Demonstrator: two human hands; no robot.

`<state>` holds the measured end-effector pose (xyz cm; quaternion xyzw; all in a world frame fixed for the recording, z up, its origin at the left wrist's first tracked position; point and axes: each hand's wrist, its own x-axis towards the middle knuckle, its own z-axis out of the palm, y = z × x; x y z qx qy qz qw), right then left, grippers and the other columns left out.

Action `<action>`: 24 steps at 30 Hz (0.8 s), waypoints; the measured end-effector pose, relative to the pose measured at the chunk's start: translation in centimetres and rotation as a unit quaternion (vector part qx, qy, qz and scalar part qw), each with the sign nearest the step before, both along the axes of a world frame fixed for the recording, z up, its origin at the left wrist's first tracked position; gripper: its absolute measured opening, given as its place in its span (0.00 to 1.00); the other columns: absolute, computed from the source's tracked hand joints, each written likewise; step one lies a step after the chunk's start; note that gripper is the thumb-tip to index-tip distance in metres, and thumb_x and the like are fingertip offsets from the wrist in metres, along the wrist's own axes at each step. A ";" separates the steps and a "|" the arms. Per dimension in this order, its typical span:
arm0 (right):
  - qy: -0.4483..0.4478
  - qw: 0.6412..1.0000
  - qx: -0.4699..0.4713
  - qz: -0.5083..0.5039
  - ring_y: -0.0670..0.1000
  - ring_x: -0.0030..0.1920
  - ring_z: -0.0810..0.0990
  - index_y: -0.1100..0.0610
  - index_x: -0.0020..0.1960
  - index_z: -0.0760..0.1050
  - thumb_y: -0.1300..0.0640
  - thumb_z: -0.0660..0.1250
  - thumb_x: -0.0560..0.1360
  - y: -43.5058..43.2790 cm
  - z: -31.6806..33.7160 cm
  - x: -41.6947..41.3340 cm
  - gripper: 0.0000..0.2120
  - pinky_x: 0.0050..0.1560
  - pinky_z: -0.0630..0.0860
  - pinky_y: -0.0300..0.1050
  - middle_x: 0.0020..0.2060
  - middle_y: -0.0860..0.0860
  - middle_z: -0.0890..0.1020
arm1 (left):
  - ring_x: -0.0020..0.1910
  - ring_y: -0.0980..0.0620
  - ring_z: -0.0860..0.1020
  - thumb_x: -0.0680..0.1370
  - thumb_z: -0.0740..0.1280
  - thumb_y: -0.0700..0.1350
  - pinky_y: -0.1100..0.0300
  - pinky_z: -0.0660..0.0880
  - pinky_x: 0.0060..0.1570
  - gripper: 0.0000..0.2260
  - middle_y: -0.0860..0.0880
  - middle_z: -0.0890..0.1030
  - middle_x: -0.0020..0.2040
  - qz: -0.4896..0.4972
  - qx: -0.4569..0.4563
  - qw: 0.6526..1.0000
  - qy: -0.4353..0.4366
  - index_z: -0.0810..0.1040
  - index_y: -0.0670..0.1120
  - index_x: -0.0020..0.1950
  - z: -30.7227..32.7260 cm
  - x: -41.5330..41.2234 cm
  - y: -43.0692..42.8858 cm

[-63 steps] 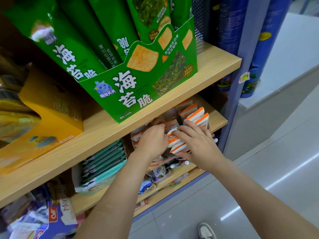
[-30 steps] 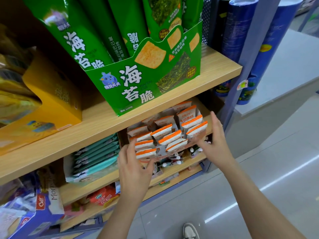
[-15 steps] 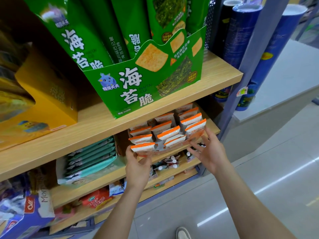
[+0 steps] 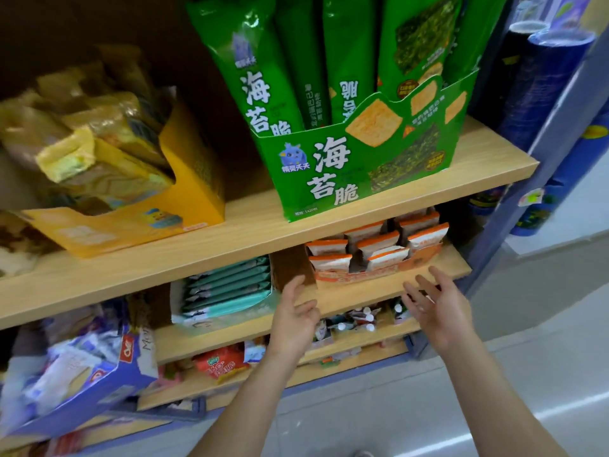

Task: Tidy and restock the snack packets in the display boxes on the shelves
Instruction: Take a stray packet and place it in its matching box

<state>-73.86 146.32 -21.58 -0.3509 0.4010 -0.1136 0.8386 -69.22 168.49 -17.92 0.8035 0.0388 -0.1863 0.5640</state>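
Note:
An orange display box (image 4: pixel 379 275) sits on the second shelf (image 4: pixel 362 291), holding rows of white packets with orange tops (image 4: pixel 379 245) standing upright. My left hand (image 4: pixel 295 316) hovers just below and left of the box, fingers relaxed and holding nothing. My right hand (image 4: pixel 435 308) is spread in front of the shelf edge, right of the box's front, also holding nothing. Neither hand touches the box.
On the upper shelf stand a green seaweed-snack box (image 4: pixel 356 169) with tall green bags and a yellow box (image 4: pixel 131 222) of yellow packets. Teal packets (image 4: pixel 227 291) lie left of the orange box. Lower shelves hold small bottles (image 4: pixel 356 319), a red packet (image 4: pixel 220 361) and a blue-and-white box (image 4: pixel 82 384). Blue tubes (image 4: pixel 540 77) stand at right.
Both hands have let go of the orange box and pulled back from it. The box now rests further in on the shelf, and the view has tilted up and left.

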 end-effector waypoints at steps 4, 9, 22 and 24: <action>0.010 0.995 0.010 0.095 0.53 0.57 0.81 0.54 0.66 0.74 0.52 0.61 0.82 6.4 1.4 -1.5 0.15 0.52 0.76 0.48 0.59 0.54 0.82 | 0.50 0.61 0.81 0.78 0.62 0.30 0.67 0.78 0.46 0.20 0.57 0.76 0.63 0.031 -0.003 0.998 -0.062 0.75 0.54 0.61 1.1 -1.5 5.8; 0.011 0.975 -0.008 0.222 0.54 0.51 0.84 0.55 0.59 0.78 0.54 0.61 0.81 14.9 3.6 -0.6 0.11 0.48 0.77 0.47 0.50 0.54 0.86 | 0.43 0.60 0.81 0.77 0.64 0.32 0.62 0.76 0.39 0.17 0.55 0.83 0.50 0.090 0.056 0.987 -0.124 0.81 0.55 0.50 1.5 -2.4 15.0; -0.027 0.889 -0.244 0.386 0.45 0.54 0.81 0.45 0.53 0.80 0.60 0.64 0.80 42.0 4.5 4.8 0.11 0.52 0.74 0.39 0.57 0.46 0.83 | 0.57 0.41 0.76 0.73 0.71 0.42 0.53 0.69 0.56 0.12 0.46 0.79 0.60 0.133 0.365 0.884 -0.260 0.82 0.45 0.56 0.1 -0.6 44.3; -0.058 0.809 -0.395 0.431 0.43 0.60 0.76 0.43 0.61 0.76 0.58 0.65 0.79 44.9 3.7 5.3 0.14 0.57 0.71 0.35 0.65 0.45 0.76 | 0.60 0.38 0.73 0.73 0.73 0.43 0.50 0.69 0.57 0.15 0.45 0.76 0.65 0.085 0.406 0.879 -0.236 0.80 0.47 0.60 -0.3 0.7 46.2</action>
